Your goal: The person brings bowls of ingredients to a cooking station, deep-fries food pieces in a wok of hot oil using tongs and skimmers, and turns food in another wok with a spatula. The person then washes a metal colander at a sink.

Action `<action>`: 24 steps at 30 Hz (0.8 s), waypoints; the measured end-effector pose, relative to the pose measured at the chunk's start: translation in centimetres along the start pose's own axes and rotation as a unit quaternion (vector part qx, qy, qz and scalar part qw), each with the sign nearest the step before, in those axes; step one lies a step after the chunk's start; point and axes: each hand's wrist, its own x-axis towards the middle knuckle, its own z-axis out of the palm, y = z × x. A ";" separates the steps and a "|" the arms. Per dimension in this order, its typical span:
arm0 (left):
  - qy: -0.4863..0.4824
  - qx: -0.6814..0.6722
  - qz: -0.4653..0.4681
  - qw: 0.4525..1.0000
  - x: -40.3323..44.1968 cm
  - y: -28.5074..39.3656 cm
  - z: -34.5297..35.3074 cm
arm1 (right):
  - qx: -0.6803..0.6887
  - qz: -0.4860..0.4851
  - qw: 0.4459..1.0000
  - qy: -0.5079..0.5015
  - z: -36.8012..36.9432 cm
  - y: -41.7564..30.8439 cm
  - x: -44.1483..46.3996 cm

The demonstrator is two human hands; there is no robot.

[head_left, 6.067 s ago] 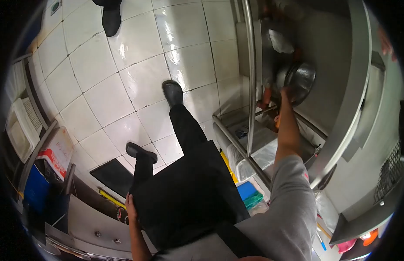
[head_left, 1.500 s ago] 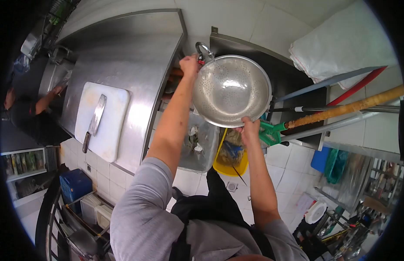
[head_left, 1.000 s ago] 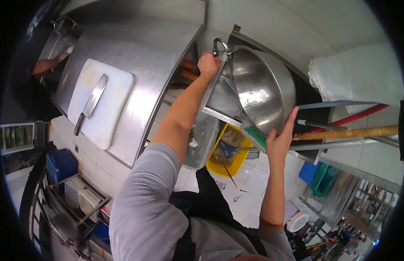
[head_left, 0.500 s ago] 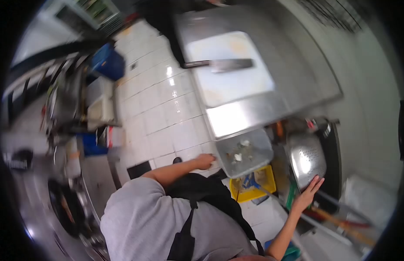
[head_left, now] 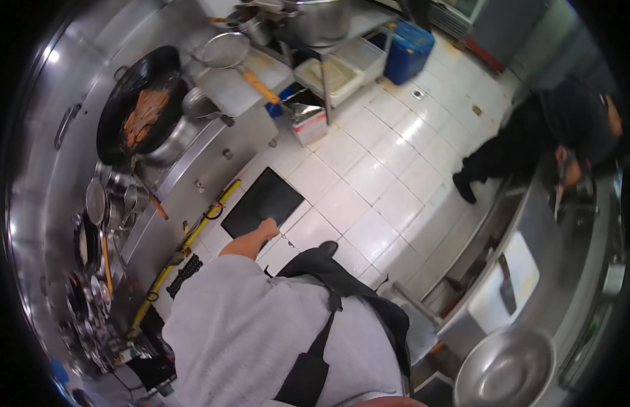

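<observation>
My left hand (head_left: 266, 229) hangs out in front of me over the floor, fingers curled closed with nothing visible in them. Below it lies a black mat (head_left: 263, 203). My right hand is out of view. At the lower right is a round metal bowl (head_left: 505, 370), its holes not distinguishable from this angle; what supports it is hidden. Beyond the bowl, a cleaver (head_left: 507, 285) lies on a white cutting board (head_left: 525, 268) on the steel counter.
On the left stove, a black wok (head_left: 108, 139) holds reddish food strips (head_left: 146, 112), with a wire strainer (head_left: 225, 51) nearby. A person in dark clothes (head_left: 532, 129) bends over the right counter. White tiles (head_left: 369, 169) run between, with a box (head_left: 309, 129) and blue bin (head_left: 406, 53).
My view has swung left, from the counter toward the stove. My right hand, earlier at the metal colander, has left the view. My left hand stays closed.
</observation>
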 end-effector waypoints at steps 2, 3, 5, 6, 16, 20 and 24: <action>-0.020 -0.106 -0.064 0.992 0.5 -2.7 -0.3 | 0.189 0.084 0.972 -0.112 8.5 -2.8 2.9; -0.021 -0.160 -0.053 0.985 0.2 -3.2 -0.6 | 0.276 0.127 0.938 -0.169 12.4 -4.5 4.0; -0.009 -0.301 -0.011 0.954 2.1 -3.0 -1.4 | 0.395 0.204 0.860 -0.251 19.8 -13.7 2.9; -0.024 -0.404 0.044 0.913 3.5 -1.8 -3.3 | 0.397 0.265 0.813 -0.334 26.2 -11.1 5.2; 0.188 -0.844 0.072 0.497 13.2 12.7 -28.4 | 0.318 0.154 0.680 -0.643 53.6 -46.5 -9.8; 0.320 -0.889 -0.009 0.329 17.0 7.8 -30.9 | 0.288 0.114 0.580 -0.753 63.0 -55.0 -14.0; 0.304 -0.864 0.159 0.369 9.1 9.1 -29.8 | 0.267 0.086 0.509 -0.814 67.3 -65.5 -19.4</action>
